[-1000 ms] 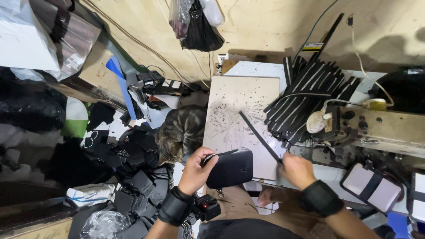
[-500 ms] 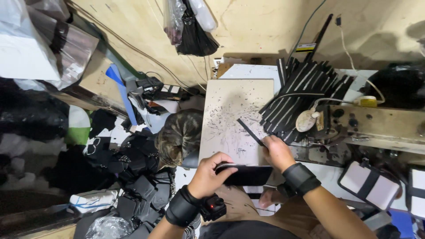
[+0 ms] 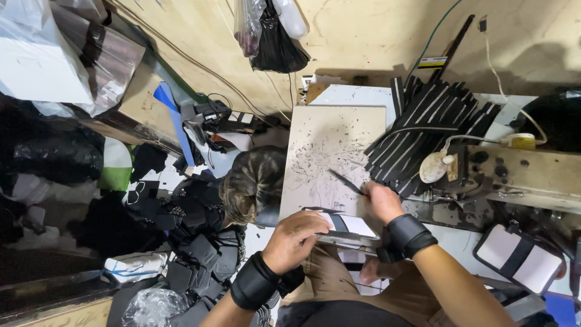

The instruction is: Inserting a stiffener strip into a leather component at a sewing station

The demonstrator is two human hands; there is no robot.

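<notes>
Head view, looking down at your hands over the work surface (image 3: 330,145).

Left hand (image 3: 295,237): fingers curled, palm down, pressing on a flat white-and-black piece (image 3: 351,225) that lies at the near edge of the surface, just in front of your lap. A ridged metal strip (image 3: 345,240) runs along the piece's near edge, directly under your fingertips. Black wrist wrap (image 3: 257,281) on this arm.

Right hand (image 3: 381,200): closed around a thin dark blade-like tool (image 3: 345,181); its tip points away from you and to the left, over the scuffed, cut-marked surface. Hand sits just right of the flat piece, approx. touching its far corner. Black wrist wrap (image 3: 408,235) here too.

Beyond the right hand: a fanned stack of black strips (image 3: 423,127), w/ a small white corded device (image 3: 437,166) at its near right edge.

Left of the left hand: a tabby cat (image 3: 251,181), curled up right against the surface's edge. Further left and below it, a heap of black bags (image 3: 193,242).

Right of the right hand: a white pouch w/ black band (image 3: 517,257).
</notes>
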